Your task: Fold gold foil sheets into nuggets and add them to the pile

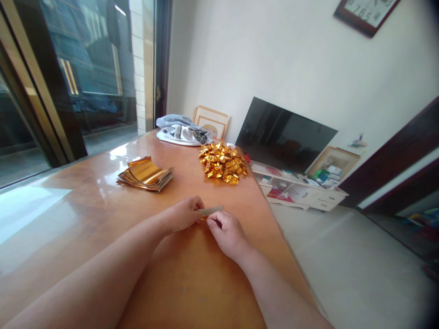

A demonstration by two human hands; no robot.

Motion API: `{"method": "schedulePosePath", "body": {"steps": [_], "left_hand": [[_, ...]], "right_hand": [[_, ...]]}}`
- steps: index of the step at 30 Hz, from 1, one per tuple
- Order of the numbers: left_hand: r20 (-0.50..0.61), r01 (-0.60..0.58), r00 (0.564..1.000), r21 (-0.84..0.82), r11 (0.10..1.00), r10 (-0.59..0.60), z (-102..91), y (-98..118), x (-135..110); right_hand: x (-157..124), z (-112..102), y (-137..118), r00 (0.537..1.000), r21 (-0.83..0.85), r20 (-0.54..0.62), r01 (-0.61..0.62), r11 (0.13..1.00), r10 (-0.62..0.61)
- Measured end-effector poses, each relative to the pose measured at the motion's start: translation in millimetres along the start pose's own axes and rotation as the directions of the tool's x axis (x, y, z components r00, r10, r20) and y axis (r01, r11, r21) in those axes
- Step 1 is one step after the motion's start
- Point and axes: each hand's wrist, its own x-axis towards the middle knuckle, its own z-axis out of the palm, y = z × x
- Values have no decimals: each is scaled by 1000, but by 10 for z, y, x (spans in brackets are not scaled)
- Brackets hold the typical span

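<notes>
Gold foil: I log a layered stack of sheets (146,173) on the glossy brown table (192,288), beyond the left forearm and near the left hand, upper sheets curling. Kept together there, I judge, so one sheet can be taken at a time.
Piece in hand: a narrow pale strip (212,210) with a gold edge below it, between the two hands, just above the tabletop as far as I can tell. Probably a sheet folded down; the folds are too small for me to read.
Left hand (185,214): fingers bent and drawn together, pinching the strip's left end. I take this as the steadying grip.
Right hand (227,232): fingers curled in, thumb meeting the forefinger at the gold edge, a close pinch. Perhaps so placed to work the edge against the other hand's hold; the exact contact is partly hidden from me.
Crumpled heap: shaped gold pieces (222,162), loosely piled past the hands near the table's right edge, well apart from the stack. I suppose that gap keeps flat and shaped foil from mixing.
Far end: a bundle of cloth (181,130) lies behind the stack and heap, out of the hands' working space.
</notes>
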Motion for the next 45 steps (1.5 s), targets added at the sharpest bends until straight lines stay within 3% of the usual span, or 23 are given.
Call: {"method": "schedulePosePath", "body": {"steps": [10,16,21,27,32,39,45], "left_hand": [[22,-20,1000,-6,1000,20,-21,2,-7],[72,-2,997,-95,995,9,-32,71,-37],[86,7,996,-118,993,3,-59,111,-65],[28,-26,999,23,999,26,-31,54,-33],[-100,-118,985,198,973,140,-77,47,-13],[32,-214,976,324,922,216,-197,16,-14],[122,-186,981,371,910,151,-151,-19,-15]], "right_hand": [[-18,14,12,999,-30,-3,-43,999,43],[33,43,37,990,-38,0,-143,989,143],[52,39,59,989,-19,23,-148,989,148],[34,13,44,992,-7,23,-125,992,125],[31,21,44,992,-14,29,-125,992,125],[45,31,48,991,-33,37,-130,991,131],[56,11,55,989,1,52,-136,991,136]]}}
